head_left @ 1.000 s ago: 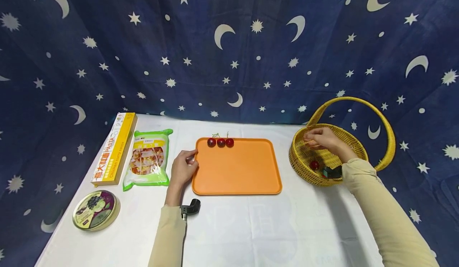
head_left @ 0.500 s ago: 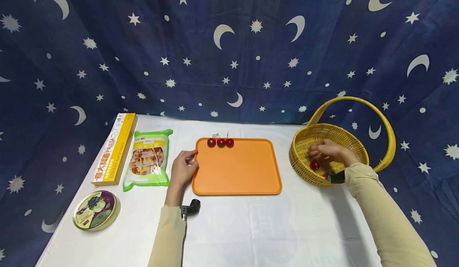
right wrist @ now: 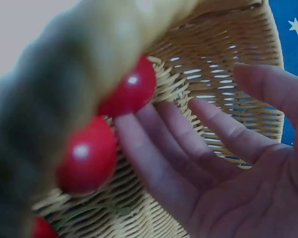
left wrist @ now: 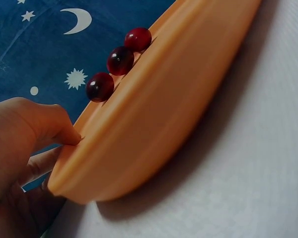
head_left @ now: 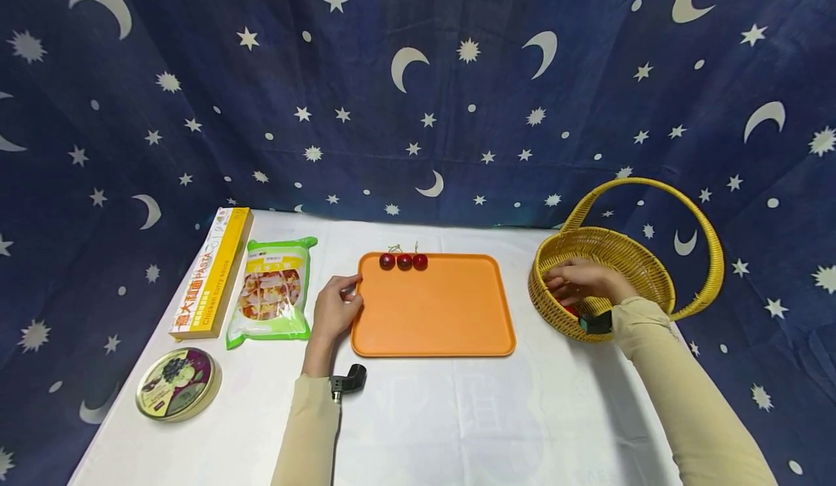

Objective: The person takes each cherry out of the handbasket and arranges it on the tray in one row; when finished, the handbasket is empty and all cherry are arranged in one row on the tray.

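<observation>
An orange tray (head_left: 434,312) lies mid-table with three dark red cherries (head_left: 404,261) in a row along its far rim. My left hand (head_left: 334,306) grips the tray's left edge near the far corner; in the left wrist view its curled fingers (left wrist: 44,124) sit on the tray's rim (left wrist: 179,99), close to the cherries (left wrist: 120,60). My right hand (head_left: 578,281) is inside the yellow wicker basket (head_left: 643,261). The right wrist view shows that hand (right wrist: 213,158) with fingers spread and relaxed, holding nothing, beside two bright red cherries (right wrist: 131,91) on the basket's weave (right wrist: 228,59).
Left of the tray lie a green snack bag (head_left: 269,290), a yellow pasta box (head_left: 210,274) and a round tin (head_left: 176,383). A white cloth covers the table; a starry blue curtain hangs behind. The basket's tall handle (head_left: 708,232) arches over its right side.
My right hand came down from the basket's far rim into the basket and shifted left toward the cherries. The left hand and tray have not moved.
</observation>
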A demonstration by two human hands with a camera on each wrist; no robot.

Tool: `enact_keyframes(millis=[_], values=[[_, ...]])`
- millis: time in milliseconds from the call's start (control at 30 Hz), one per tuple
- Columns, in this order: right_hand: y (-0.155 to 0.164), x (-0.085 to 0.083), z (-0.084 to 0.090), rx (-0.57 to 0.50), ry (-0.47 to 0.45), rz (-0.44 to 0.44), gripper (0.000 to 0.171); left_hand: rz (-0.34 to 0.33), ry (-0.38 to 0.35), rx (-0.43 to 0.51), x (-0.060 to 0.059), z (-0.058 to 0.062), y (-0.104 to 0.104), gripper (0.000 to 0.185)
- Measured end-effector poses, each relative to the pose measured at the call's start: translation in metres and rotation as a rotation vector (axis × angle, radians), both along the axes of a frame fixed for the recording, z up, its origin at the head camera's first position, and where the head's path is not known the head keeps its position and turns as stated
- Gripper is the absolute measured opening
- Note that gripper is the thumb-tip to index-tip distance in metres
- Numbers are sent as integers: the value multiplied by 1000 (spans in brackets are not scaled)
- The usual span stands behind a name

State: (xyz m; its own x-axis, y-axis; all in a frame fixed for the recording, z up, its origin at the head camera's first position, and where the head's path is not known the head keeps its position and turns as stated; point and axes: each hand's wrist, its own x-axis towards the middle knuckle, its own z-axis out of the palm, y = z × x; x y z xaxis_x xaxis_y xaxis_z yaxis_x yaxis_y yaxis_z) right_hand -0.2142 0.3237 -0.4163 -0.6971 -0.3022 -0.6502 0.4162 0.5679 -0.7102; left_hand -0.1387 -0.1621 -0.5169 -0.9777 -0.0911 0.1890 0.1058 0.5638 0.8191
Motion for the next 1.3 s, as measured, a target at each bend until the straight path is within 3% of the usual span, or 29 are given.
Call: enact_keyframes(millis=[233,667,833,1000,1300], values=[[-2,1,0,20,-60,18,17,3,-21,1,0,0,0,43],[1,2,8,-144,-9,-3,38,-2,-11,3,1,2,0,43],[2,1,15,-200,61,0,42,-5,-1,-8,1,1,0,43],[1,1,25,-233,169,-58,39,-1,-1,-10,0,0,1,43],[-12,0,37,-285,369,-263,31,1,-9,1,0,0,0,43]])
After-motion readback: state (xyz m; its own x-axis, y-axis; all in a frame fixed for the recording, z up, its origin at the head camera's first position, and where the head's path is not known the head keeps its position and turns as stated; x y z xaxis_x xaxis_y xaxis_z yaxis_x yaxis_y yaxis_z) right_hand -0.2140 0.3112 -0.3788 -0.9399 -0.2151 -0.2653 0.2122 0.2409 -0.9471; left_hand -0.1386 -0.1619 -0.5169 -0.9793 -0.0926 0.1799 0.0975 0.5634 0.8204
